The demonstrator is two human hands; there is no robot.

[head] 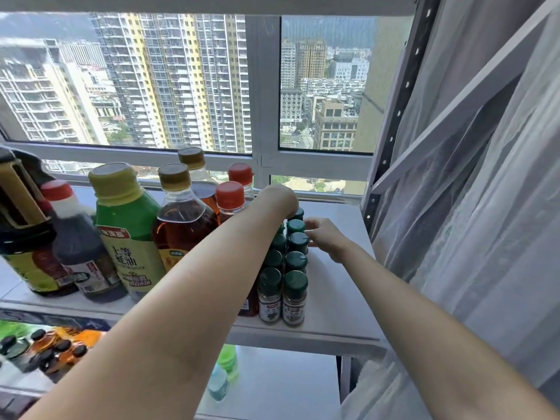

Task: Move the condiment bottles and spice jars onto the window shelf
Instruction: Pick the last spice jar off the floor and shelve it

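window shelf (339, 286) crowded with condiment bottles (181, 219) beside two rows of green-capped spice jars (295, 294), left hand (280, 201) curled over the rear jars, grip hidden, right hand (324, 237) loosely open, fingertips on a cap; likely toppling tight-packed jars through any sideways nudge.

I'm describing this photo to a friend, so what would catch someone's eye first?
Two bare arms reach across the shelf to two neat rows of green-capped spice jars, right hand touching one. Tall condiment bottles crowd the shelf's left side, with high-rise towers filling the window behind.
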